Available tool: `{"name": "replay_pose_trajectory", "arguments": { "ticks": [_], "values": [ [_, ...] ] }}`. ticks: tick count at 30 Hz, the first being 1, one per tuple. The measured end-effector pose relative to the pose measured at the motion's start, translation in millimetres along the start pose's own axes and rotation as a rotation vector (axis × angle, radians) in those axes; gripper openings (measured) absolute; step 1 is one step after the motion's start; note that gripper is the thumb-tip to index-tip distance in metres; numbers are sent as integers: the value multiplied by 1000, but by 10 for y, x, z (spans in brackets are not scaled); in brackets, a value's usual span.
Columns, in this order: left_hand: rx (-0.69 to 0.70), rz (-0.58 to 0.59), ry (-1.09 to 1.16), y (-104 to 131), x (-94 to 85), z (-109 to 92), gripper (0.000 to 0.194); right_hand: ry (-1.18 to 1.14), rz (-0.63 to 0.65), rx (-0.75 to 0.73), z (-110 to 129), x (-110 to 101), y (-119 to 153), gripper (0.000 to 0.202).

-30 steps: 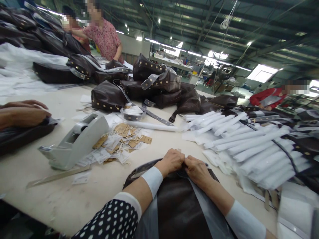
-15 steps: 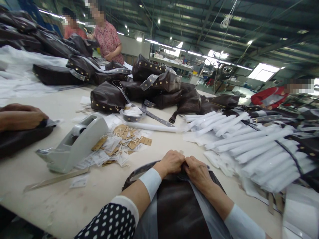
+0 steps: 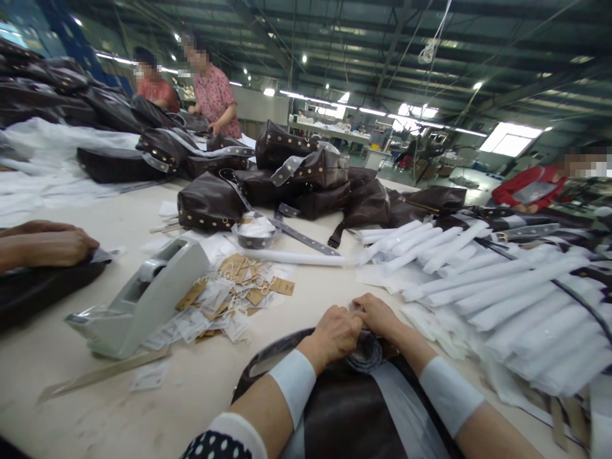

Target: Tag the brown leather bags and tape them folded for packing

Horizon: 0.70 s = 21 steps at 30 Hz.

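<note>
A dark brown leather bag (image 3: 344,414) lies on the table in front of me, with pale grey covering along its sides. On top of it sits a coiled strap (image 3: 367,354) with a greyish wrap. My left hand (image 3: 335,333) is closed at the coil's upper left edge and grips it. Fingertips pinched, my right hand (image 3: 378,315) meets the left just above the coil; what is between its fingers is hidden.
A grey tape dispenser (image 3: 143,299) and a heap of brown tags (image 3: 239,280) lie to the left. White wrapped rolls (image 3: 507,287) are piled at right; dark bags (image 3: 296,166) at the back. Another person's hand (image 3: 52,243) rests on a bag at far left. Co-workers stand beyond.
The view has tilted slightly upward. My hands have shifted, and the coiled strap beneath them is now exposed. My right hand has come up a little above the left.
</note>
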<state>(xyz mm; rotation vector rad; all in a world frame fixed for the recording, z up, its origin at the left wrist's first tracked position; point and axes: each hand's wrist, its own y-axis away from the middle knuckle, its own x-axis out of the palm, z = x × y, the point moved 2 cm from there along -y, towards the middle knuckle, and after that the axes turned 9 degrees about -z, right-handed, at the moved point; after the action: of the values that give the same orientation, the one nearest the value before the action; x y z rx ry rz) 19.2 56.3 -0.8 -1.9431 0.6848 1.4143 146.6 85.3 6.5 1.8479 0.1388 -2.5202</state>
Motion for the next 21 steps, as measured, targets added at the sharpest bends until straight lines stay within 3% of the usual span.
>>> {"name": "replay_pose_trajectory", "arguments": {
  "ticks": [3, 8, 12, 17, 21],
  "values": [
    [-5, 7, 8, -7, 31, 8, 17, -36, -3, 31, -22, 112, -39, 7],
    [-5, 12, 22, 3, 40, 16, 15, -179, -17, 44, -68, -16, 25, 5],
    [-51, -4, 28, 13, 9, 14, 18, -282, -76, 10, -49, -131, 180, 8],
    [-140, -22, 33, 12, -13, 19, 30, -349, -147, -53, 6, -117, 420, 11],
    [-141, -15, 60, 13, 1, 37, 20, -366, -187, -127, 49, -79, 535, 14]
  ]
}}
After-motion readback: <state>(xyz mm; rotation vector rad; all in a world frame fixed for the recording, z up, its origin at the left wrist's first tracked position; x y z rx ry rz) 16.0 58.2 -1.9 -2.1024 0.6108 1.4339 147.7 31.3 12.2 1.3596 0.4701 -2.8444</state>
